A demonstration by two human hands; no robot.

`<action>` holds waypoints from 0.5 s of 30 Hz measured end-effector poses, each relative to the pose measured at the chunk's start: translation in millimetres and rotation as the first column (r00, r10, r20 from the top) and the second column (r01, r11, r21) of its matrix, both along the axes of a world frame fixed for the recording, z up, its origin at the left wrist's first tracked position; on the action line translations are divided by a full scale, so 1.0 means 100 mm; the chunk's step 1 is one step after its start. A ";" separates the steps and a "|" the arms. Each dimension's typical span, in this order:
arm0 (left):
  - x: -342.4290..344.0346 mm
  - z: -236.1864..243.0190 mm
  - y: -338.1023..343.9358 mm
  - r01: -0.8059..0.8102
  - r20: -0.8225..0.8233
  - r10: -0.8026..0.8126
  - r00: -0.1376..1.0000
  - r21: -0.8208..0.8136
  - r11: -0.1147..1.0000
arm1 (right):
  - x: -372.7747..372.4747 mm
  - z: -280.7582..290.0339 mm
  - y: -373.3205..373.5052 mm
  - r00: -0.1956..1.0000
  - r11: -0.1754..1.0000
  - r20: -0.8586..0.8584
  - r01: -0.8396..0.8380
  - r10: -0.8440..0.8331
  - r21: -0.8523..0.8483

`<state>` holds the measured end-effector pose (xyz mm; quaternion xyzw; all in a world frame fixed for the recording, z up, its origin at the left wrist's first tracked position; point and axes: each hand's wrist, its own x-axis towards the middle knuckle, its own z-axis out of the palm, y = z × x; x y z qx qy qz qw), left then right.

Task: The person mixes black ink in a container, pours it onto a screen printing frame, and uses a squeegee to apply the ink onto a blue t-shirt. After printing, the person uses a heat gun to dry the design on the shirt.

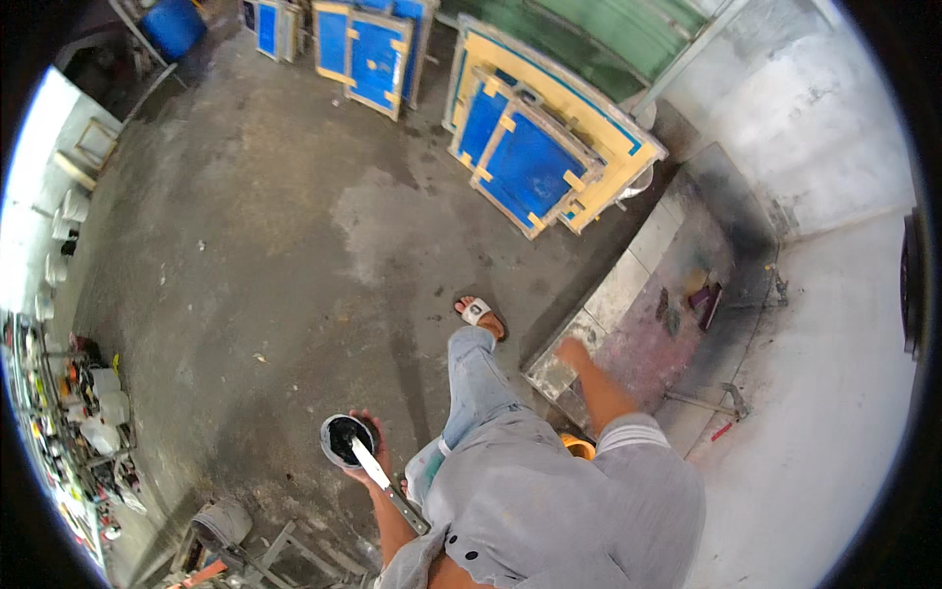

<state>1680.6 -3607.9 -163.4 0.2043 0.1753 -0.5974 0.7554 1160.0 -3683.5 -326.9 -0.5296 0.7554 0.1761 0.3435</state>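
Note:
My left hand (379, 450) is wrapped round a small round tub (326, 432) of black, paste-like ink (344, 430) and holds it at my left side. A spatula (397, 501) with a pale flat blade and a dark riveted handle leans in the tub. Its blade tip rests in the ink, and its handle points back toward my body. My right hand (573, 351) hangs over the near edge of a low tiled basin (620, 287). Its fingers look loosely curled, with nothing visible in them.
Blue screen frames (535, 167) lean against a larger yellow panel (589, 98) ahead; more frames (376, 64) stand farther left. A purple object (705, 302) and a tap (734, 401) are at the basin. Cluttered containers (110, 407) line the left; a bucket (224, 523) stands lower left.

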 end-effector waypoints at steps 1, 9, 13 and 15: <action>-0.27 0.11 -0.20 -0.003 -0.049 0.003 0.999 0.001 1.000 | -0.07 0.20 -0.55 0.983 0.982 -0.037 0.177 -0.180 -0.070; -1.04 0.05 -1.18 0.140 -0.012 -0.140 0.990 0.196 0.971 | -1.89 0.67 -4.03 0.915 0.850 -0.306 0.069 -0.262 -0.522; -1.14 0.17 -1.43 0.103 -0.004 -0.106 0.994 0.242 0.965 | -1.92 0.40 -4.54 0.918 0.940 -0.295 0.176 -0.263 -0.291; -1.19 0.22 -1.45 0.081 0.045 -0.095 0.995 0.240 0.967 | -1.66 0.32 -4.59 0.843 0.937 -0.469 0.111 -0.266 -0.331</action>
